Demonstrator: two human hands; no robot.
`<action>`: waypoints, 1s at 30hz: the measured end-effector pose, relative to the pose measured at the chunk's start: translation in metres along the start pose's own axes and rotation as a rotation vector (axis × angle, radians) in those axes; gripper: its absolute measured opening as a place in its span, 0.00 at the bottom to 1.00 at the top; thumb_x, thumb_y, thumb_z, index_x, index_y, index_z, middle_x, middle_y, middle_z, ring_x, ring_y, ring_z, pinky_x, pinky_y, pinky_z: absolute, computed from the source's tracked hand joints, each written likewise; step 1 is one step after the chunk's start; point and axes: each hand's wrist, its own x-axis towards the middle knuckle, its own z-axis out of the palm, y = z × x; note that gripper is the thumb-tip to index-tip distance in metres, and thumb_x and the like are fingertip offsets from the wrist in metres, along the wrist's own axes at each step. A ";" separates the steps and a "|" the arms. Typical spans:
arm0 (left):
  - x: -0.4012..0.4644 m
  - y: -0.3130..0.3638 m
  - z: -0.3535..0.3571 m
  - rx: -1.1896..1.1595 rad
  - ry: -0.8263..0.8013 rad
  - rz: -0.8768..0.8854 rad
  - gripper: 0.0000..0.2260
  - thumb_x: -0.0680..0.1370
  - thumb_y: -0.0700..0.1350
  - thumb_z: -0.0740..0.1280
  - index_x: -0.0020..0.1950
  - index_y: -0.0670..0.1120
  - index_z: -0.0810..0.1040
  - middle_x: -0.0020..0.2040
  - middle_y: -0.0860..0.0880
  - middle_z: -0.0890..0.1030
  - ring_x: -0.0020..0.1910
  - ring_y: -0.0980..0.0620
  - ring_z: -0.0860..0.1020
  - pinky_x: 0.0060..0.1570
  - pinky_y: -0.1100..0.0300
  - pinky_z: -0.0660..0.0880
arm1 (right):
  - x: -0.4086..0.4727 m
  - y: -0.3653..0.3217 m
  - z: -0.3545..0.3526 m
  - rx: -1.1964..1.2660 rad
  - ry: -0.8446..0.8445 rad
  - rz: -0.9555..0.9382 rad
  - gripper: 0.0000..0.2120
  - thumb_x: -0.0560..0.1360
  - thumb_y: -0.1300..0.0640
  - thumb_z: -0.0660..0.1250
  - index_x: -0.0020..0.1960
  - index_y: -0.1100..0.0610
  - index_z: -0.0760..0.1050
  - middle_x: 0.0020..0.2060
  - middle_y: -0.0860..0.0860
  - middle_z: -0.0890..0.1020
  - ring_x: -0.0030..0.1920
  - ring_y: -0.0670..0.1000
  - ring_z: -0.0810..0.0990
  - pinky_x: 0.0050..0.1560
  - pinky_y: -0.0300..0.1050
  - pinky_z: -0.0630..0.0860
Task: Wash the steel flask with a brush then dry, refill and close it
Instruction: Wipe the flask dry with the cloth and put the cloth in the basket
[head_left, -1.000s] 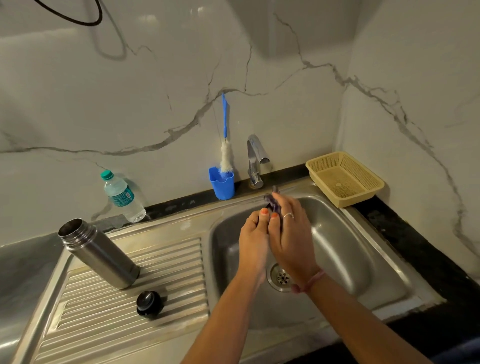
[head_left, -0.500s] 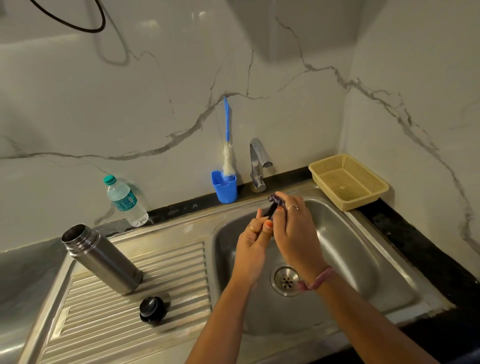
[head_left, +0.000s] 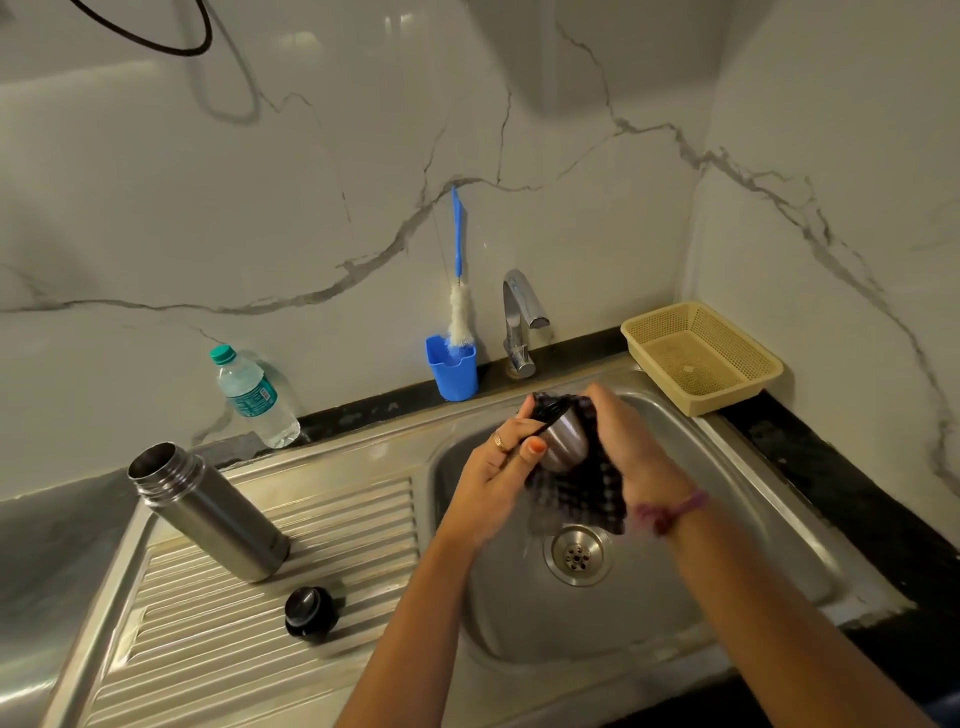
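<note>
Here, both hands work above the sink basin; the left hand pinches a steel cup, the right hand grips a dark cloth around it; the steel flask (open) stands on the drainboard, its black stopper nearby; the brush rests in a blue holder.

A home kitchen: a steel sink with ribbed drainer set in a dark worktop, chrome tap, marble-look wall tiles, a bottle brush in a blue holder.
</note>
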 end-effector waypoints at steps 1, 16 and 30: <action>0.000 -0.003 -0.002 -0.009 -0.016 0.018 0.11 0.80 0.52 0.66 0.52 0.69 0.81 0.65 0.68 0.76 0.78 0.53 0.62 0.75 0.47 0.64 | 0.001 -0.005 -0.007 0.097 -0.081 0.123 0.16 0.79 0.53 0.55 0.35 0.55 0.72 0.32 0.51 0.76 0.34 0.51 0.74 0.37 0.43 0.70; 0.020 0.019 0.044 0.346 0.218 -0.114 0.14 0.85 0.54 0.53 0.43 0.53 0.70 0.45 0.48 0.75 0.48 0.50 0.73 0.47 0.57 0.71 | 0.003 0.027 0.009 -0.123 0.243 -0.534 0.18 0.76 0.50 0.52 0.51 0.61 0.75 0.40 0.58 0.78 0.37 0.49 0.76 0.39 0.40 0.72; 0.019 0.007 0.031 0.048 0.225 -0.121 0.12 0.85 0.46 0.57 0.47 0.47 0.78 0.42 0.49 0.81 0.39 0.61 0.78 0.45 0.67 0.75 | 0.000 0.012 0.002 -0.662 0.188 -0.536 0.19 0.81 0.52 0.49 0.64 0.60 0.70 0.53 0.50 0.75 0.50 0.45 0.74 0.51 0.39 0.72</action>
